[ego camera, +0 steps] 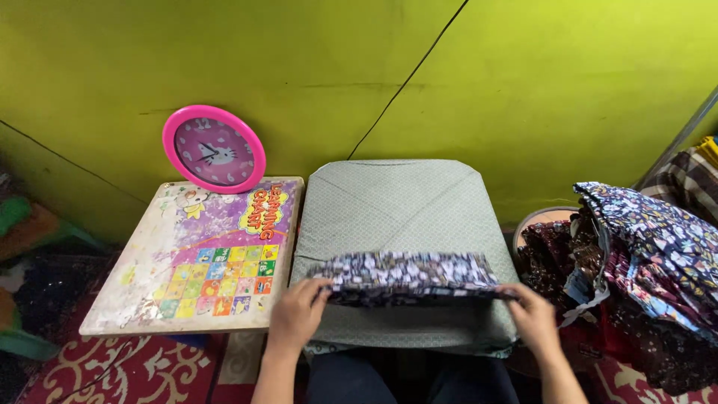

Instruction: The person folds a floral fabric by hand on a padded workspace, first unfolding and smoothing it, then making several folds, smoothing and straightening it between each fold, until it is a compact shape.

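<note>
Two hands, the left hand point(299, 314) and right hand point(532, 318), each grasp one end of the folded dark floral garment point(410, 278) over the grey padded board point(396, 217); keep edges aligned and tension even.

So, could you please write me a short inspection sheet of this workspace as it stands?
Surface: padded board with grey-green cover, against the yellow-green wall.
Job's things: folded dark printed cloth lying across the board's near part.
Clutter: pile of printed clothes to the right; worn children's chart board to the left.
Grips: left hand holds the cloth's left end; right hand holds its right end.
Cables: one thin dark line runs up the wall; cable or crack, cannot tell.
Surroundings: pink round clock leaning on the wall; red patterned rug below.
</note>
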